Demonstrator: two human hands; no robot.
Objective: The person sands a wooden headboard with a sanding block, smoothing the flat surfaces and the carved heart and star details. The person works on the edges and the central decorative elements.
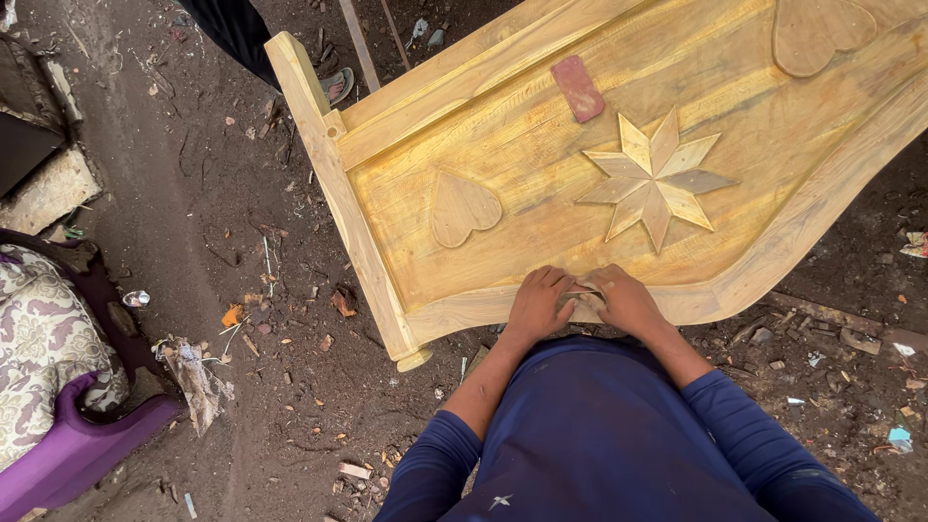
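Hands: my left hand [537, 304] and right hand [623, 300] sit side by side, both grips clamped on a small grey piece [581, 295] between them.
Piece: pressed on the near rail of the wooden headboard [541, 155].
Headboard: lies flat over the dirt floor [193, 193]; star inlay [655, 179], heart inlay [462, 208], reddish block [577, 88] on top.
Left edge: purple patterned cushion [43, 367].

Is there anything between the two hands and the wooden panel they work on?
Nothing visible. The left hand and right hand rest directly on the lower rail of the carved wooden panel, pressing a small flat piece between them. The reddish block lies far up the panel.
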